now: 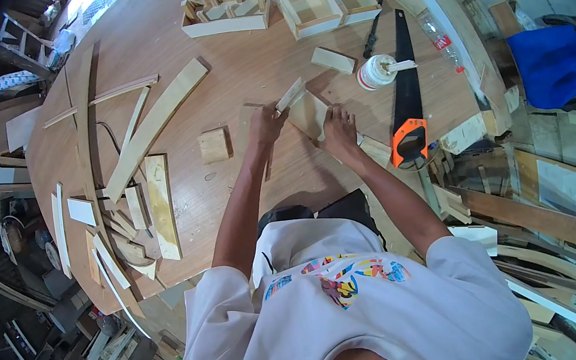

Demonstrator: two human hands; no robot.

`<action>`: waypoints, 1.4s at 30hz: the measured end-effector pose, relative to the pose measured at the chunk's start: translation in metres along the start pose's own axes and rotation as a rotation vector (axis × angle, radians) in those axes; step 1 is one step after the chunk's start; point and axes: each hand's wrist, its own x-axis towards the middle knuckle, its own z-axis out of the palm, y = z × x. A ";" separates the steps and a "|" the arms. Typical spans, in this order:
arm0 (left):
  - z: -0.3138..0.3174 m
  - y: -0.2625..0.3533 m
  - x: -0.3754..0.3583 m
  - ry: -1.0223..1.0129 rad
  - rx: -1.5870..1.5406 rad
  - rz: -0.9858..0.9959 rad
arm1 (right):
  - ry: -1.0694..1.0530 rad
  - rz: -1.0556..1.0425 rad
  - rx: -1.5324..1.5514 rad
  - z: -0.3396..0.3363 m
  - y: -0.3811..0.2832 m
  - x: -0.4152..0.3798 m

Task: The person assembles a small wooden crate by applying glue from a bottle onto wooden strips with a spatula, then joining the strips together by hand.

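Note:
Close in front of my body, both hands work over pieces of wood on the table. My left hand [266, 125] is closed at the near end of a narrow wooden strip [292, 92], which points away from me. A thin, pale wooden panel [307, 112] sits tilted beside the strip, between the two hands. The fingers of my right hand [340, 128] are bent around the panel's right edge. A small square wood block [214, 146] lies left of my left hand. Past the panel is a short pale block [333, 60].
On the right lie a handsaw [403, 83] with an orange handle and a white glue tub [374, 73] with a stick. Wooden boxes [314, 27] stand at the back. Long boards [156, 128] and offcuts cover the left of the brown table [193, 186]. A plastic bottle [439, 41] lies far right.

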 end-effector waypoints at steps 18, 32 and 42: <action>-0.003 0.002 0.002 0.010 -0.018 0.013 | -0.082 0.014 -0.014 -0.006 -0.004 0.001; 0.007 -0.018 0.004 0.036 -0.052 0.058 | -0.046 0.004 -0.018 -0.007 -0.002 -0.001; 0.010 -0.013 -0.009 0.138 -0.004 0.052 | -0.317 0.099 0.493 -0.059 0.089 -0.026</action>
